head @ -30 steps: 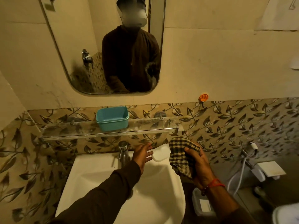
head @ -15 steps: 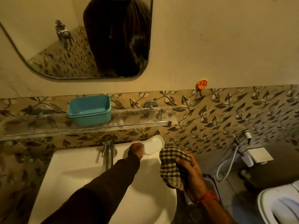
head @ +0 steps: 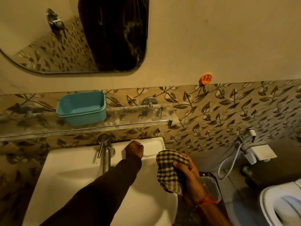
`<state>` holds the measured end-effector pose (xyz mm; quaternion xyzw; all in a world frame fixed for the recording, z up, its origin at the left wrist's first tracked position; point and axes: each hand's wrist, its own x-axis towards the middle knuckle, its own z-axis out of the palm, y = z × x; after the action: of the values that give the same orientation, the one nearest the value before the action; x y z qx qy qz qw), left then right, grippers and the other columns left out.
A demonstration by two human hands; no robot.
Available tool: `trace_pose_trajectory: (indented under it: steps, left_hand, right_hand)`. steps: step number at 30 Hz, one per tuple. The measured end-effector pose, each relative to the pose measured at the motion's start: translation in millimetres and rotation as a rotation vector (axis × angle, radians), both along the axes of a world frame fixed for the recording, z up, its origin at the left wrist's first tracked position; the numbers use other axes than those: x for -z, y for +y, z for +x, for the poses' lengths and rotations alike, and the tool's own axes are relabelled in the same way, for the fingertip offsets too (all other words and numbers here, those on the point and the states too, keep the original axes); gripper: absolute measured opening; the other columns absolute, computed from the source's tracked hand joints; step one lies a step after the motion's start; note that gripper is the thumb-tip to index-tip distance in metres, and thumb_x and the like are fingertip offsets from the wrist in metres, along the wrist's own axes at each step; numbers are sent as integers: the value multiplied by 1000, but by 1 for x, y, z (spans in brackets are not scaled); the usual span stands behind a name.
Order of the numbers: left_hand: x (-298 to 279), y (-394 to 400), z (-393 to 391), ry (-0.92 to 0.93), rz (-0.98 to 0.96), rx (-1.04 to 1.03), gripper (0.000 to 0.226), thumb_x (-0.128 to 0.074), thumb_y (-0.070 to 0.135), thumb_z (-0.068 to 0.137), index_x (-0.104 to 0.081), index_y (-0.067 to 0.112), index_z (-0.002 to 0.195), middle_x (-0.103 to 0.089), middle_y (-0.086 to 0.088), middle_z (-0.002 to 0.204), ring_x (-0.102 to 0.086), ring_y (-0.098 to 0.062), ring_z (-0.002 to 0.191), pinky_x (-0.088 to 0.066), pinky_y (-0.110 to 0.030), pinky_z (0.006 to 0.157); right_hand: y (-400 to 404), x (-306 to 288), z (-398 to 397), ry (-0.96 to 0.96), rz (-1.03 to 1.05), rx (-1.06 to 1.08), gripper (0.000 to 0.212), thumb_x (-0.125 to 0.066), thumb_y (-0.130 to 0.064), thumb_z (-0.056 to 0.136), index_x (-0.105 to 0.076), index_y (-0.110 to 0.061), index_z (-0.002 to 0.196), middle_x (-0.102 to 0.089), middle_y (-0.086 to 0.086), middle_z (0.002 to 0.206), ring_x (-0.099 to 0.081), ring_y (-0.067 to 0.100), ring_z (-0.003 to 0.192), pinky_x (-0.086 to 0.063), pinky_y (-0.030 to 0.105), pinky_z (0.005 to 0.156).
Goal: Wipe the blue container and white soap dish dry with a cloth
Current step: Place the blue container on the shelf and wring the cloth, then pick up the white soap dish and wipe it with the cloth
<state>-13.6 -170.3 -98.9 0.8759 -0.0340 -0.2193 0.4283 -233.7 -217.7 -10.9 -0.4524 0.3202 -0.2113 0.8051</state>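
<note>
The blue container (head: 82,108) stands open and upright on the glass shelf (head: 138,118) above the basin. At the basin's back right corner lies the white soap dish (head: 154,146). My left hand (head: 134,149) grips its left edge with curled fingers. To the right of the basin, my right hand (head: 187,170) holds a bunched checked cloth (head: 169,170), just below and beside the dish and apart from it.
A white basin (head: 73,176) with a steel tap (head: 105,152) sits below the shelf. A mirror (head: 48,38) hangs above. An orange hook (head: 206,79), a hand sprayer (head: 251,132), a toilet (head: 280,206) and a lidded box (head: 210,185) are at the right.
My left hand has taken the soap dish and brought it down flat onto the basin's back right corner. The camera has tilted downward. My right hand keeps hold of the cloth.
</note>
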Motion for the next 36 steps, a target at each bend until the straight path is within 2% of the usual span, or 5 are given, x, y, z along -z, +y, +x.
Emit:
trace_pose_trajectory:
  steps: [5,9,17,23,36]
  left_hand:
    - [-13,22,-9,-28,-225,-101,12,-66,21,95,-66,10,100,-69,-12,101,-66,-35,95,-58,-45,87]
    - [-44,52,-29,119,-488,-111,15,-59,26,100,-52,19,111,-55,-4,111,-60,-30,98,-63,-42,56]
    - [-110,117,-81,285,-879,-125,21,-55,31,101,-52,20,118,-60,-8,123,-64,-36,108,-59,-64,74]
    - [-150,140,-96,612,-1176,-94,55,-54,47,90,-61,10,131,-67,-24,127,-64,-37,115,-58,-51,84]
    - [-192,171,-81,786,-1320,142,57,-39,45,93,-60,17,139,-66,-20,127,-62,-33,111,-57,-45,89]
  right_hand:
    - [5,-7,2,-36,1,-4,51,-69,-15,73,-57,-11,123,-66,21,117,-63,39,108,-53,50,90]
    - [13,-17,5,-58,8,1,50,-69,-15,72,-59,-13,121,-67,19,116,-64,38,106,-55,45,83]
    - [37,-52,13,-87,-199,35,39,-69,-11,83,-58,-17,120,-67,13,115,-64,31,107,-53,51,90]
    - [70,-87,23,-26,-633,-103,30,-73,-7,80,-63,-25,102,-68,0,106,-63,17,102,-56,29,82]
    - [105,-136,33,14,-1024,-111,28,-75,-13,79,-61,-27,99,-65,-15,92,-62,0,88,-52,18,76]
